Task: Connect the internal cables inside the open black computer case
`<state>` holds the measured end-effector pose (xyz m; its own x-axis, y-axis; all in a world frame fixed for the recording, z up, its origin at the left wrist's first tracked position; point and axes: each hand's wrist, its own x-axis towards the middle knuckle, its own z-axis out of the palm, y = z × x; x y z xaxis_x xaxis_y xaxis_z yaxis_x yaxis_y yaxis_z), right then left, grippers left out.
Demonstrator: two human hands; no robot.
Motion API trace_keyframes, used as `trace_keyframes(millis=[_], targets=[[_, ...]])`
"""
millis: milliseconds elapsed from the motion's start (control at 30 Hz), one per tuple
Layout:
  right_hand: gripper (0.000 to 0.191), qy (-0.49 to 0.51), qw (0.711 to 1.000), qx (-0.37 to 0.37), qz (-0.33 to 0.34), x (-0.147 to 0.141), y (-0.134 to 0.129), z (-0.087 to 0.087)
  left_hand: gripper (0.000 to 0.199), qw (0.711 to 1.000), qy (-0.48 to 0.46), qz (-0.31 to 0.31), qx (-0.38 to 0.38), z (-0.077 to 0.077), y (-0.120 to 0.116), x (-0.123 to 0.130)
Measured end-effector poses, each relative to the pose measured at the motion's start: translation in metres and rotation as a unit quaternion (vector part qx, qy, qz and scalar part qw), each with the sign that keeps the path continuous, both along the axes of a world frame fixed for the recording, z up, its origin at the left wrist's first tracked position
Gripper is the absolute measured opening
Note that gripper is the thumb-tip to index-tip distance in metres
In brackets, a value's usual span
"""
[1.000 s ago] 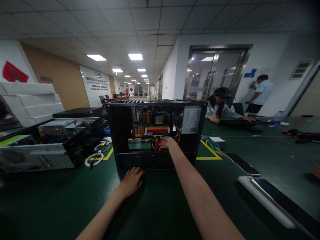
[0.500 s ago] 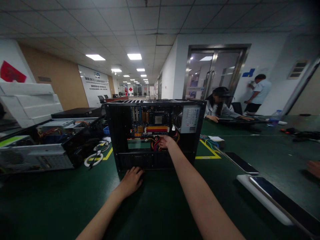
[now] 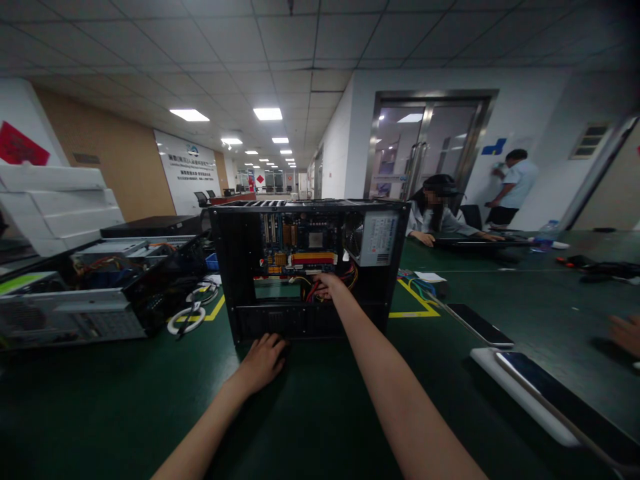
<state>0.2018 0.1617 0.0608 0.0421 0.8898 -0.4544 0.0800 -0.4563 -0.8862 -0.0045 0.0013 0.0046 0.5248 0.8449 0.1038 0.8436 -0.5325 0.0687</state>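
Note:
A black computer case (image 3: 270, 321) stands upright on the green table (image 3: 310, 413), its open side facing me. Inside it show the motherboard (image 3: 315, 239) with red and yellow slots and, at the upper right, a silver power supply (image 3: 379, 239). My right hand (image 3: 326, 287) reaches into the case, its fingers closed round a bundle of coloured cables (image 3: 311, 292) below the motherboard. My left hand (image 3: 263, 363) lies with fingers apart on the table at the case's lower front edge and holds nothing.
Another opened case (image 3: 100, 320) lies at the left near white boxes (image 3: 70, 203) and coiled cables (image 3: 187, 320). Phones (image 3: 555, 393) lie at the right. A seated person (image 3: 440, 213) is behind the table; another person's hand (image 3: 626, 333) is at the right edge.
My right hand has shifted slightly left with the cables. My left hand stays where it was. The hand at the right edge has come further into view.

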Motion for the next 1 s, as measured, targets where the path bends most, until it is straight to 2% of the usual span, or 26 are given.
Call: trace_keyframes(millis=[200,400,533,600,733,867,1000], targets=[[0.006,-0.164,0.985,0.044,0.035,-0.005,0.004,-0.009,0.035,1.000,0.001,0.013,-0.011,0.001,0.000,0.001],[0.015,-0.309,0.933,0.156,0.093,-0.009,0.011,-0.025,0.035,1.000,-0.003,-0.001,-0.001,-0.001,0.001,0.000],[0.036,-0.402,0.888,0.177,0.136,-0.010,0.001,-0.018,0.035,1.000,0.008,0.007,-0.003,-0.001,0.002,0.000],[0.037,-0.438,0.867,0.201,0.128,-0.010,-0.006,-0.009,0.034,1.000,0.012,0.007,0.001,-0.002,0.002,0.000],[0.018,-0.485,0.828,0.276,0.056,-0.011,-0.026,0.014,0.033,1.000,0.014,0.006,0.002,0.000,0.002,0.000],[0.021,-0.487,0.794,0.363,0.018,-0.018,-0.063,0.031,0.033,1.000,0.014,0.006,0.000,0.003,0.001,0.001],[0.022,-0.448,0.743,0.494,0.055,-0.029,-0.116,0.029,0.034,1.000,0.007,0.001,0.009,0.000,0.002,0.001]])
